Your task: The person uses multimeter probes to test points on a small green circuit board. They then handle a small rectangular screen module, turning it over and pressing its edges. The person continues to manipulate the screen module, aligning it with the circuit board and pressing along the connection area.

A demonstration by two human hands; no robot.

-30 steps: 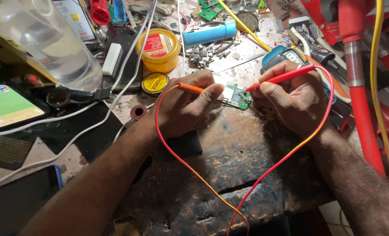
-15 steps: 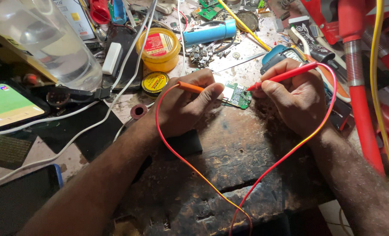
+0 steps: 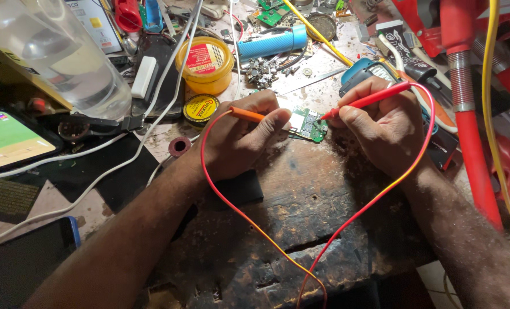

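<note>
Two probes meet on our small green circuit board [image 3: 307,123] at the desk's [image 3: 323,206] twelve o'clock: left hand [image 3: 237,140] pinching the orange probe [image 3: 249,114], right hand [image 3: 384,123] the red probe [image 3: 369,98], so we should brace both wrists and keep the tips light.

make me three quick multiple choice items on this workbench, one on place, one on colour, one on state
1. Where does the small green circuit board lie?
A. between the two hands
B. on the phone screen
C. inside the yellow tin

2. What colour is the probe in the right hand?
A. blue
B. red
C. white

3. How does the left hand hold the orange probe?
A. lying loose on its palm
B. pinched in its fingers
C. not touching it

Key: 1 A, the board sits between both hands; 2 B, the red probe is plain; 3 B, fingers close round it.
</note>
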